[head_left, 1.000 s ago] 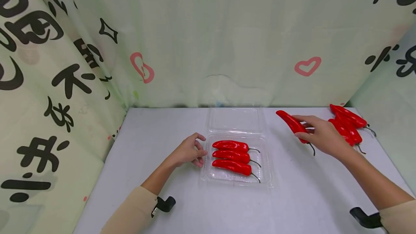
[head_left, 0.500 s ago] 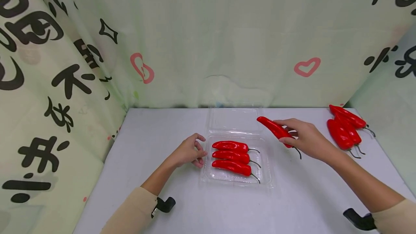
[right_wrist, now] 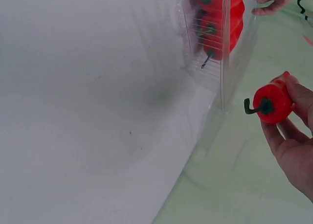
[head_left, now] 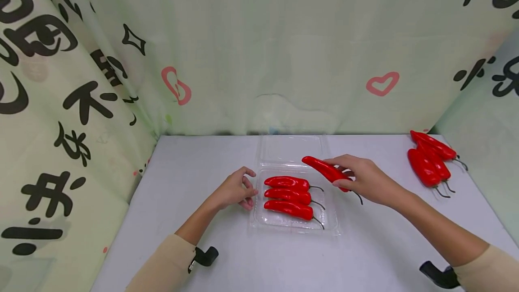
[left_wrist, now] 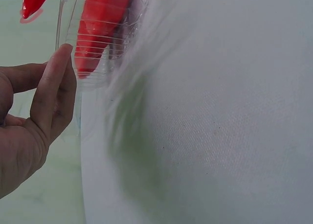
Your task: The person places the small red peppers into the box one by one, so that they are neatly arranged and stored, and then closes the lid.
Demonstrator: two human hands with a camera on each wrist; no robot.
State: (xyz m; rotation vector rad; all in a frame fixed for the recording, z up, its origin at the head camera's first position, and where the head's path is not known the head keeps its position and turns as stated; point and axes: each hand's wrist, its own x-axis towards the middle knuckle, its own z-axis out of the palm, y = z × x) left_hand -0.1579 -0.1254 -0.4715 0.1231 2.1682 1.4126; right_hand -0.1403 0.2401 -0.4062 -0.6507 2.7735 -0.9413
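My right hand [head_left: 363, 176] pinches a red chili pepper [head_left: 324, 169] near its stem end, holding it above the right side of a clear plastic clamshell box [head_left: 330, 220]. In the right wrist view the chili's [right_wrist: 273, 102] green stem end faces the camera, thumb on one side and fingers on the other. Three red chilies [head_left: 288, 195] lie side by side in the box's base, stems to the right. My left hand [head_left: 235, 188] is at the box's left edge, fingers loosely bent; in the left wrist view a fingertip [left_wrist: 64, 49] appears to touch the box wall.
The box's clear lid [head_left: 293, 150] lies folded back toward the curtain [head_left: 251, 48]. Several more red chilies [head_left: 431, 159] lie in a pile at the far right of the white table [head_left: 194, 161]. Printed curtains stand behind and along both sides.
My right hand has carried the chili leftward and slightly nearer, from beside the pile to over the box's right edge. The left hand and the chilies in the box have stayed still.
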